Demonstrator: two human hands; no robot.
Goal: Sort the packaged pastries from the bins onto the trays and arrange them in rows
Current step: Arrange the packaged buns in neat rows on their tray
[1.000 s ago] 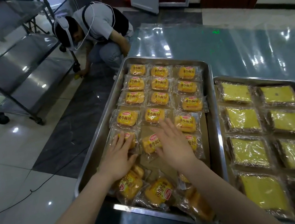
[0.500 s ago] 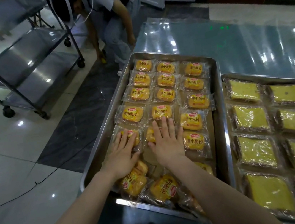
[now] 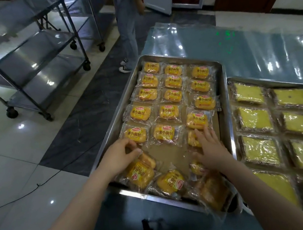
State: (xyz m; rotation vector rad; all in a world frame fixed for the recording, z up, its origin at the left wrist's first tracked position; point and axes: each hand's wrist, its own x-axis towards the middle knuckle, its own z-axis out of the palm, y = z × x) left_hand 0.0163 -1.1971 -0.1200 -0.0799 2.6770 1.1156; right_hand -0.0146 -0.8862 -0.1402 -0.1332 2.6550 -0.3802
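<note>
A steel tray (image 3: 227,105) holds small yellow bread packs (image 3: 168,111) in three columns. Several loose packs (image 3: 171,182) lie in a heap at its near end. My left hand (image 3: 120,156) is at the tray's near left, its fingers curled and pinching the near edge of the front-left pack (image 3: 135,134), above a loose pack (image 3: 139,173). My right hand (image 3: 211,148) lies with straight, spread fingers on the front pack of the right column (image 3: 192,138). Bare brown liner (image 3: 171,155) shows between my hands.
To the right a second tray (image 3: 269,83) holds wrapped yellow square cakes (image 3: 254,119). Both trays sit on a table under clear plastic sheet (image 3: 234,47). A person's legs (image 3: 127,31) stand beyond the tray. Wheeled steel racks (image 3: 30,53) stand left, and a cable (image 3: 23,195) crosses the floor.
My left hand drew back off the front-left pack and curled its fingers. My right hand shifted from the middle column to the right column. The crouching person stood up.
</note>
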